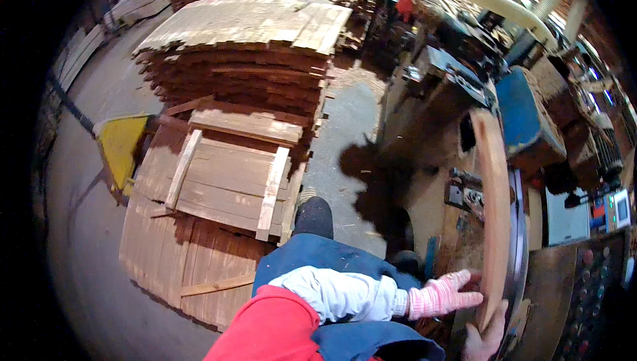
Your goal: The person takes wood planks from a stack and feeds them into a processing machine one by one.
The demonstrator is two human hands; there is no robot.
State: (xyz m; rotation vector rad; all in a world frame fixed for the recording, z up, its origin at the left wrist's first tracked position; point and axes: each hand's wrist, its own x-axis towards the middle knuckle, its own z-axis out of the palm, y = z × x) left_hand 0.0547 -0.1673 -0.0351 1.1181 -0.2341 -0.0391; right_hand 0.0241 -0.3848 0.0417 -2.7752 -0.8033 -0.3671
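I see the plank (493,195) beside the metal rail (517,228); the left hand (443,296), fingers loosely spread, meets its side; the right hand (488,340), curled, grips its near end; uneven pressure could, I judge, skew it.

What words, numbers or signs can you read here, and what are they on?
None can be read.
Small lit screen at the far right: any marks are too small and blurred to read.
Wooden plank at the hands: no writing I can make out.
Yellow metal part at left: none I can make out.
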